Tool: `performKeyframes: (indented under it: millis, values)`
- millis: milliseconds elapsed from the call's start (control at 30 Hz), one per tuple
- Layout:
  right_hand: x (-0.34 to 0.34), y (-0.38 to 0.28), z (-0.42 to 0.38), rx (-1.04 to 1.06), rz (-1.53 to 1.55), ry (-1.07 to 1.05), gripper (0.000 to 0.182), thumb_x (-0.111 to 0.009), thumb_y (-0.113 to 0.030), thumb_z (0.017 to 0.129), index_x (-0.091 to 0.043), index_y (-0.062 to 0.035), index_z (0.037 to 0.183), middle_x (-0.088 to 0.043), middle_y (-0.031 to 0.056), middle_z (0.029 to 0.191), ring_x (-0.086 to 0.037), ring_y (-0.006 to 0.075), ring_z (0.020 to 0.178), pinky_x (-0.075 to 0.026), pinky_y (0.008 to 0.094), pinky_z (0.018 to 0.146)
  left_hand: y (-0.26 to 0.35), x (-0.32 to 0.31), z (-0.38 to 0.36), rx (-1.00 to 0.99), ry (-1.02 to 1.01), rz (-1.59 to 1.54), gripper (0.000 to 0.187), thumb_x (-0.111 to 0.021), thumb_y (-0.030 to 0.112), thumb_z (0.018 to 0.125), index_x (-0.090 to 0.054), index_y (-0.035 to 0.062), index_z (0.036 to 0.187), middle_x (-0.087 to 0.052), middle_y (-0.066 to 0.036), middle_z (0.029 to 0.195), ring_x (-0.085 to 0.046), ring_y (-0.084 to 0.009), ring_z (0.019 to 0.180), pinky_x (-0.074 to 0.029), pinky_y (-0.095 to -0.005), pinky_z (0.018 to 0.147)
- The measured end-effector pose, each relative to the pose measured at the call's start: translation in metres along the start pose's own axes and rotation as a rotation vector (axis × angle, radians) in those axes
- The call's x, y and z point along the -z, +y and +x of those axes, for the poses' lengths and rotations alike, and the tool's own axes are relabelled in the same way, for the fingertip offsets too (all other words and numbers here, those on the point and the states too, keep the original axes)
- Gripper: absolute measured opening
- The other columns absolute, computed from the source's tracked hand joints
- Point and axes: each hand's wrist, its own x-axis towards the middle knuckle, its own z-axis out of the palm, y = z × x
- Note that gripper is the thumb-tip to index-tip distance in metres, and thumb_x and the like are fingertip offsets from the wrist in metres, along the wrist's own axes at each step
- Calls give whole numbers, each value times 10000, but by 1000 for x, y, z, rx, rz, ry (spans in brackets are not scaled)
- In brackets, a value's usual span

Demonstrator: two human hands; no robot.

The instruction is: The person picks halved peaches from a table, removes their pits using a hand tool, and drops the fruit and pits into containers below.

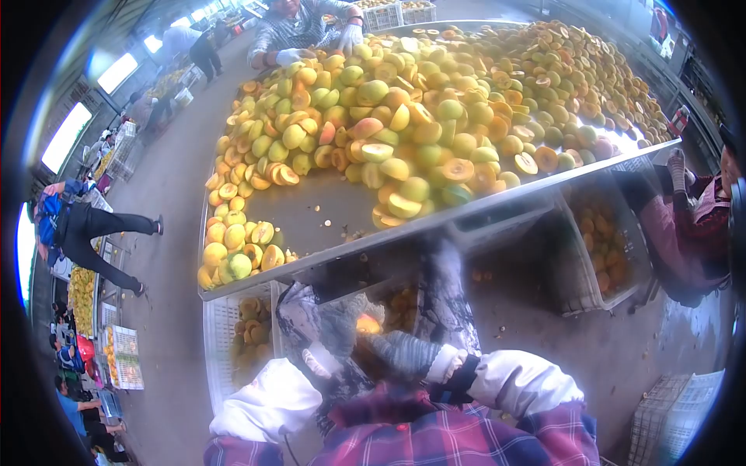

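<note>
Low in front of my body, above a crate between my knees, both gloved hands come together. A bright orange-yellow peach piece (367, 324) lies between them. My left hand (339, 325), in a pale glove smeared by motion, appears closed around the peach piece. My right hand (402, 353), in a grey striped knitted glove, reaches in from the right, its fingertips close to the fruit. Its fingers are blurred, and I cannot make out anything in them. Just beyond, a metal-edged table (311, 206) carries a heap of peaches (373, 116), many cut in halves.
White crates of fruit stand under the table, one at left (221, 334) and one at right (606, 256). Across the table, a person's gloved hands (351, 39) touch the heap. Another person (703, 210) sits at right. A stacked crate (672, 415) stands lower right.
</note>
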Motion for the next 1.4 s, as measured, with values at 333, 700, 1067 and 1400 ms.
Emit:
performKeyframes:
  millis: [333, 700, 1067, 1400]
  values:
    - [-1, -11, 8, 390, -1331, -130, 831, -674, -546, 764, -433, 10, 1333, -595, 248, 1133, -592, 401, 1042, -462, 467, 918, -5, 3, -2, 108, -23, -128, 475, -544, 432, 949, -678, -7, 823, -663, -103, 718, -627, -181, 632, -512, -290, 625]
    - [-15, 13, 18, 384, -1368, -44, 648, -534, -438, 892, -398, -13, 1362, -614, 206, 1154, -583, 361, 1105, -445, 436, 948, -6, 4, -22, -208, 66, -108, 501, -573, 470, 910, -661, -21, 866, -659, -140, 751, -637, -222, 671, -538, -325, 649]
    - [-29, 20, -3, 524, -1228, 104, 533, -357, -475, 993, -663, -40, 1036, -673, 197, 849, -650, 343, 802, -486, 406, 692, -46, -9, -32, -560, 297, -101, 392, -560, 391, 935, -606, 4, 973, -652, -143, 752, -642, -225, 667, -546, -321, 620]
    - [-30, 17, -13, 342, -1140, 101, 375, -439, -348, 1018, -611, -40, 1144, -653, 56, 897, -585, 150, 816, -469, 306, 739, -21, -6, -35, -205, 185, -184, 607, -552, 604, 887, -661, 13, 802, -663, -129, 727, -643, -221, 628, -538, -332, 575]
